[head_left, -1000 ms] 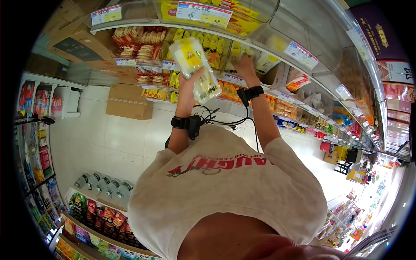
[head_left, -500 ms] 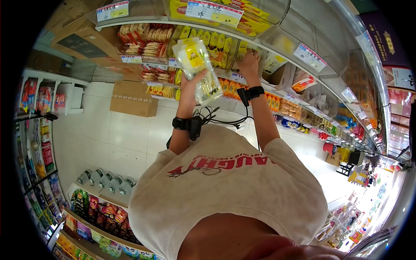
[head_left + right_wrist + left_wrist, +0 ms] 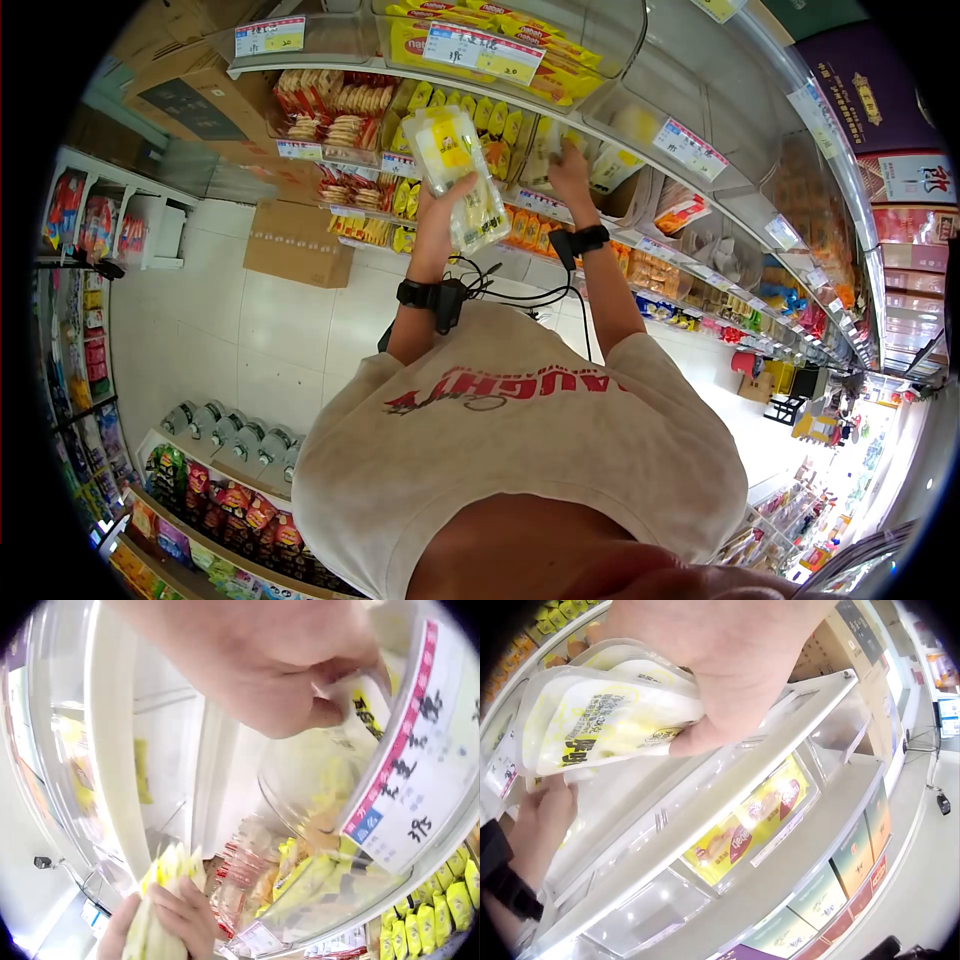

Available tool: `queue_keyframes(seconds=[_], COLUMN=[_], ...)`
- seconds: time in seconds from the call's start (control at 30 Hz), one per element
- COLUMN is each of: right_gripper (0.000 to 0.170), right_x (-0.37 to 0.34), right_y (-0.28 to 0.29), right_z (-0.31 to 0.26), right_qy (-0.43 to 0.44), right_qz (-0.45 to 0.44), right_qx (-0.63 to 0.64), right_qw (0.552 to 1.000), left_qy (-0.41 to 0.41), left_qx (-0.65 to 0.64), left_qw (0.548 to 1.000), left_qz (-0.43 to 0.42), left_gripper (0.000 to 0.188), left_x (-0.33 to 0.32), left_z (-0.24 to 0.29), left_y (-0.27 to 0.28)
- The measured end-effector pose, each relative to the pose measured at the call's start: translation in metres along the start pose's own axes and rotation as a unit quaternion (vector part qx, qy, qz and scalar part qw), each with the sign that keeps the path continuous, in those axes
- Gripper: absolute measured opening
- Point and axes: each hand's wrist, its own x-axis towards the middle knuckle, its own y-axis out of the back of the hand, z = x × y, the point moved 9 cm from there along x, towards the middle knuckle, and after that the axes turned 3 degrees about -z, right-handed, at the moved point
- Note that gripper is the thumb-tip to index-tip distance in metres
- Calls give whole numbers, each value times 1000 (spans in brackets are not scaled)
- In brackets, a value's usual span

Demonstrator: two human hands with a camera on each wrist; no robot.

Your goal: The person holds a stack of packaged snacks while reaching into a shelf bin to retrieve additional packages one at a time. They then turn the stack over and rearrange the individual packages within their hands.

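My left hand (image 3: 436, 212) grips several flat white-and-yellow packets (image 3: 452, 150), thumb across their face, in front of the shelf. In the left wrist view the packets (image 3: 592, 724) lie stacked in clear wrapping under the left hand (image 3: 720, 660). My right hand (image 3: 570, 180) is inside a clear shelf bin to the right of them. Close up in the right wrist view, the right hand (image 3: 285, 667) pinches a white packet (image 3: 366, 709) with black and yellow print, behind a price label (image 3: 420, 765). Its far fingertips are hidden.
Neighbouring bins hold yellow-wrapped snacks (image 3: 497, 118) and red-and-clear biscuit packs (image 3: 335, 105). An upper shelf with yellow packs (image 3: 490, 50) runs above the hands. A cardboard box (image 3: 298, 243) stands on the floor, and black cables (image 3: 520, 296) hang between the wrists.
The view has shifted slightly. My left hand still holds its packets in nearly the same place, and my right hand remains in the bin, with its fingers now around a packet.
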Motion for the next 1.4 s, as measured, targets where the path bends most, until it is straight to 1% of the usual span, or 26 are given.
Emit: queue_keyframes(seconds=[0.07, 0.1, 0.13, 0.17, 0.2, 0.23, 0.27, 0.3, 0.33, 0.43, 0.47, 0.57, 0.67, 0.77, 0.87, 0.97, 1.0, 1.03, 1.07, 1.1, 1.17, 1.2, 1.27, 1.3, 1.37, 1.4], right_gripper=[41, 43, 44, 45, 35, 29, 25, 21, 17, 23, 29, 33, 34, 37, 37, 34, 30, 32, 32, 31, 30, 30, 31, 32, 35, 36], right_x=[-10, -19, -33, -47, -54, -66, -83, -104, -120, -147, -151, -161, -169, -174, -169, -146, -135, -127, -119, -111, -106, -104, -104, -106, -109, -108], right_y=[30, 37, 43, 46, 38, 18, 5, 4, 0, -5, -8, -17, -18, -17, -12, -28, -18, -4, -4, -5, -7, -10, -11, -5, -4, -4], right_z=[-2, 10, 13, 15, 8, -8, -29, -57, -75, -114, -120, -120, -134, -144, -154, -99, -95, -97, -97, -95, -104, -111, -123, -127, -149, -157], right_qy=[65, -10, -86, -161, -192, -200, -196, -182, -206, -177, -179, -164, -172, -140, -149, -116, -146, -177, -116, -53, -1, 24, 69, 85, 128, 151], right_qz=[79, 81, 84, 87, -19, -140, -253, -355, -371, -411, -424, -433, -432, -463, -446, -382, -273, -132, -151, -164, -108, -78, 7, 56, 39, 26], right_qx=[2, 118, 232, 343, 426, 560, 673, 759, 753, 792, 787, 807, 813, 801, 798, 678, 590, 496, 403, 304, 311, 315, 176, 100, 66, 52], right_qw=[995, 990, 965, 921, 884, 792, 667, 515, 502, 416, 411, 366, 350, 352, 378, 617, 746, 840, 895, 937, 944, 946, 982, 990, 989, 987], left_qy=[2, 7, 12, 11, 11, 13, 23, 34, 44, 44, 45, 53, 62, 66, 63, 45, 31, 17, 18, 20, 26, 20, 18, 15, 9, 7], left_qx=[1, 3, 6, 8, 11, 15, 10, 6, 1, 15, 26, 46, 50, 67, 59, 34, 17, 1, 13, -14, -68, -69, -69, -31, 44, 29], left_qw=[1000, 1000, 1000, 1000, 1000, 1000, 999, 999, 998, 998, 997, 995, 995, 994, 994, 995, 997, 998, 999, 999, 997, 997, 997, 999, 998, 998], left_qz=[2, 0, -3, -5, -9, -14, -24, -34, -43, -50, -59, -70, -57, -54, -71, -77, -72, -67, -50, -34, -6, -4, -5, -14, -34, -59], left_gripper=[50, 50, 50, 49, 48, 47, 48, 48, 48, 42, 43, 45, 44, 42, 42, 44, 45, 46, 48, 48, 48, 48, 47, 47, 45, 44], left_x=[-2, -1, -1, -2, -3, -3, 0, 3, 5, 6, 7, 4, -6, -7, -4, -2, -1, 1, 3, 4, 6, 8, 13, 12, 8, 10], left_z=[1, 1, 2, 4, 7, 6, 2, -4, -9, -16, -20, -29, -25, -26, -31, -31, -31, -30, -33, -30, -28, -26, -27, -24, -17, -14], left_y=[-2, -2, -2, -4, -7, -10, -10, -10, -12, -17, -17, -15, -25, -25, -22, -23, -21, -18, -11, -11, -14, -13, -9, -13, -17, -19])
